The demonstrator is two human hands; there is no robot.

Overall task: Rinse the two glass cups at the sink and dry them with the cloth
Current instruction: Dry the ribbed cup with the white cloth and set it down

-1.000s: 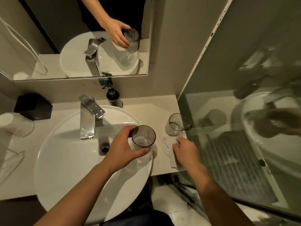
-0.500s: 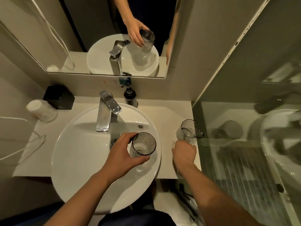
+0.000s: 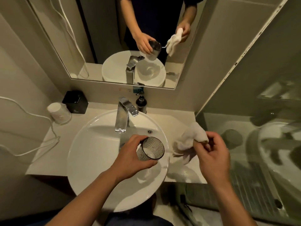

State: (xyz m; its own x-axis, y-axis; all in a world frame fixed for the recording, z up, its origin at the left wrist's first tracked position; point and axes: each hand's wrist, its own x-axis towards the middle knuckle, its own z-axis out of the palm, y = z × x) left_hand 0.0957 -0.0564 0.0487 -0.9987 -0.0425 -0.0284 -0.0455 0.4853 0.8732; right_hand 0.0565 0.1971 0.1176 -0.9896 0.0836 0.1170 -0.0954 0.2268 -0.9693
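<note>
Left hand [image 3: 135, 154] grips ribbed clear glass cup [image 3: 152, 148] over round white sink [image 3: 88, 149], mouth tilted up and right. Right hand [image 3: 213, 154] pinches crumpled white cloth [image 3: 187, 141] just right of the cup, on the mouth side.

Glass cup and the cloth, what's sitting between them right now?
Only the white rim of the sink lies between the glass cup and the cloth; the head view shows nothing else there.

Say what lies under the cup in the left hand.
The white basin lies under the cup, which the left hand grips above it. Hand and cup cover the bowl's middle, so nothing there can be seen.
</note>
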